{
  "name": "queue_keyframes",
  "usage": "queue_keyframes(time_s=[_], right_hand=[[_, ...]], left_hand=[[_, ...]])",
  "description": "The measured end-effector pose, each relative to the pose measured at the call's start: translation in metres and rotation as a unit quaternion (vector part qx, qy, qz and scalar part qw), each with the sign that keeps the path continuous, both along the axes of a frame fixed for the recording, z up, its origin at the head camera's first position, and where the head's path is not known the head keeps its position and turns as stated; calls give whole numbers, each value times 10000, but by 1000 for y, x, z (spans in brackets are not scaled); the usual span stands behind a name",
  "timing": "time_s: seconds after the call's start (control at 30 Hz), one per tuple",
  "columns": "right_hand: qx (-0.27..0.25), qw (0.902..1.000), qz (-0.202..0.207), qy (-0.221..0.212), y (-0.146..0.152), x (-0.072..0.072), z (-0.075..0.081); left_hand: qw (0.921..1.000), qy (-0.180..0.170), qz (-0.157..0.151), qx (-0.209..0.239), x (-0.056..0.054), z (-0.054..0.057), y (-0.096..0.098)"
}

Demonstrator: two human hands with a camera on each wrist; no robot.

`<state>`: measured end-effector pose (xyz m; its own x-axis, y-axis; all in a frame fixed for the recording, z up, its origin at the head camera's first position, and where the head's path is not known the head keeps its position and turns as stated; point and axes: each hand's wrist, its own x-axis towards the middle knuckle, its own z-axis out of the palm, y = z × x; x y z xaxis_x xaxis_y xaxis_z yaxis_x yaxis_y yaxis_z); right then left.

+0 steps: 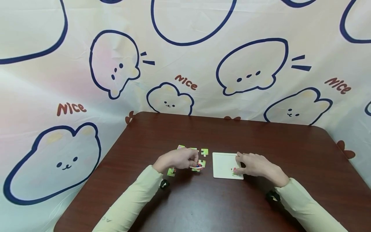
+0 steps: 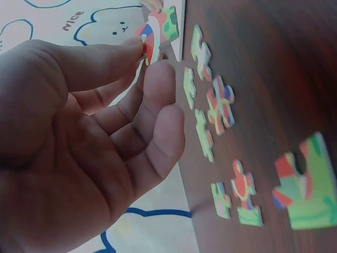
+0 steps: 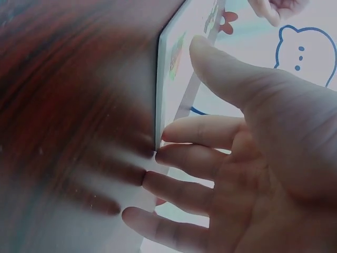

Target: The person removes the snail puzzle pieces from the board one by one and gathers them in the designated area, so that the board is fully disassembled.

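Note:
In the left wrist view, my left hand (image 2: 95, 132) pinches a colourful jigsaw piece (image 2: 169, 25) between thumb and index finger. The head view shows this left hand (image 1: 181, 158) just above a group of loose pieces. To its right lies a white puzzle tray (image 1: 222, 166) with a jigsaw piece (image 1: 234, 173) in its near right corner. My right hand (image 1: 255, 163) is at the tray's right side. Its fairly straight fingers touch the edge in the right wrist view, and the thumb (image 3: 216, 63) reaches over the surface near a piece (image 3: 177, 59); thumb contact cannot be told.
Loose jigsaw pieces lie on the dark brown table (image 1: 185, 199) left of the tray, among them a green one (image 1: 204, 152) and another (image 1: 171, 172). A cloth printed with cartoon animals (image 1: 174, 64) hangs behind the table.

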<state>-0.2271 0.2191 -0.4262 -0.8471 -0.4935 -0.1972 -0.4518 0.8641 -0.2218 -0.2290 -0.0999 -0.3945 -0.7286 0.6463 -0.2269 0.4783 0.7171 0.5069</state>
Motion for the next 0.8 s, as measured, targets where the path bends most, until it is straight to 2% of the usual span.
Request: queue_keyframes(time_s=[0.23,0.47,0.67,0.8], right_hand=[[-125,9998,150,-31,5,0,-1],[-53,9993,342,164,9,-1,-1],[21,9988,409,250,10,-1,1],[55,9987,414,277,10,0,0]], left_hand=[[9994,-316,-38,-156,-1,-6,-9],[9978,-399,-156,-499,-4,-10,-14],[9958,-699,43,-597,-1,-13,-16],[9957,-633,31,-670,1,-16,-15]])
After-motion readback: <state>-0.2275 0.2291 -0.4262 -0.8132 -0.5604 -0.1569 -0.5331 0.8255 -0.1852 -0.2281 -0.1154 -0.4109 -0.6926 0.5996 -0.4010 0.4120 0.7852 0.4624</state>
